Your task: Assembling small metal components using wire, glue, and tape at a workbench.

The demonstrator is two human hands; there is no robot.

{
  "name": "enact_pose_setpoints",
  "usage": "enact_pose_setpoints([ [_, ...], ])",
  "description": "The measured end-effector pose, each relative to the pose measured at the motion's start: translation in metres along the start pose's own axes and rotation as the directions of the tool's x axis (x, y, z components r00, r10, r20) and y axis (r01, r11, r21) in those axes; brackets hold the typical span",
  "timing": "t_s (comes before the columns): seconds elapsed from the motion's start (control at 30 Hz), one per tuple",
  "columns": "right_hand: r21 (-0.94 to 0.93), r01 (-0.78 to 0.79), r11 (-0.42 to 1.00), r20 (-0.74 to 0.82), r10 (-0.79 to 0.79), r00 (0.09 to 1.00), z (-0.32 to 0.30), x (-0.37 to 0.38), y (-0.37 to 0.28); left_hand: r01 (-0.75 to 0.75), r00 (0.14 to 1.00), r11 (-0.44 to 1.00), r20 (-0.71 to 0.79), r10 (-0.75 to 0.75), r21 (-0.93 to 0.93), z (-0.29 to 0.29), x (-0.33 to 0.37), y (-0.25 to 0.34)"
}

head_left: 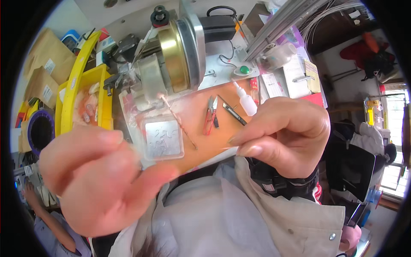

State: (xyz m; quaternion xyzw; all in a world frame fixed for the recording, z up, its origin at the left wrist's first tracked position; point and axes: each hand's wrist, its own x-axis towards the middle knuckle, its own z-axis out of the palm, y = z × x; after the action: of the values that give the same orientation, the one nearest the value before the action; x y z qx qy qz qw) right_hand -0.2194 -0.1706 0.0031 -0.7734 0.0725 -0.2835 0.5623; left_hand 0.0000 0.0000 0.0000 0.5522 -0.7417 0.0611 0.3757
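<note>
My right hand (284, 135) is raised over the front of an orange-brown work mat (192, 100). Its thumb and forefinger pinch together, and a thin pale strand (225, 148) seems to stick out from between the tips. Smeared a little by motion, my left hand (100, 182) hangs nearer the camera. Its fingers curl, the thumb stands apart from the forefinger, and nothing shows between them. Beyond it lies a clear shallow box (182, 152) with a silvery square and squiggly bits inside. A slim twisted brown stick (179, 124) rests beside the box.
Red-handled thread snips (209, 118), a utility knife (234, 113) and a white squeeze bottle (245, 100) lie on the mat. Behind stands a machine with a gold ring (174, 55), near a green button (244, 70). A yellow bin (107, 92) is left; another person's arm (43, 212) shows lower left.
</note>
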Motion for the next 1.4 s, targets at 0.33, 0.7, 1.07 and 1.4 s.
enact_pose_setpoints([
  [0.33,-0.054,0.100,0.994,0.161,-0.090,0.983,0.003,-0.009,-0.005,-0.063,0.996,0.991,0.053,0.069,-0.116,0.004,0.020,0.028],
  [0.7,-0.430,-0.076,0.900,0.040,0.103,0.994,0.018,-0.035,0.003,0.282,0.876,0.959,-0.409,-0.254,0.009,-0.005,-0.029,0.022],
  [1.07,-0.248,-0.279,0.928,-0.190,0.235,0.953,0.013,-0.027,0.010,0.271,0.244,0.564,-0.511,-0.824,-0.780,-0.054,-0.133,-0.013],
  [1.4,0.475,-0.188,0.860,0.105,0.156,0.982,0.119,0.027,0.002,0.569,0.717,0.158,0.393,-0.576,-0.807,-0.001,-0.070,0.041],
])
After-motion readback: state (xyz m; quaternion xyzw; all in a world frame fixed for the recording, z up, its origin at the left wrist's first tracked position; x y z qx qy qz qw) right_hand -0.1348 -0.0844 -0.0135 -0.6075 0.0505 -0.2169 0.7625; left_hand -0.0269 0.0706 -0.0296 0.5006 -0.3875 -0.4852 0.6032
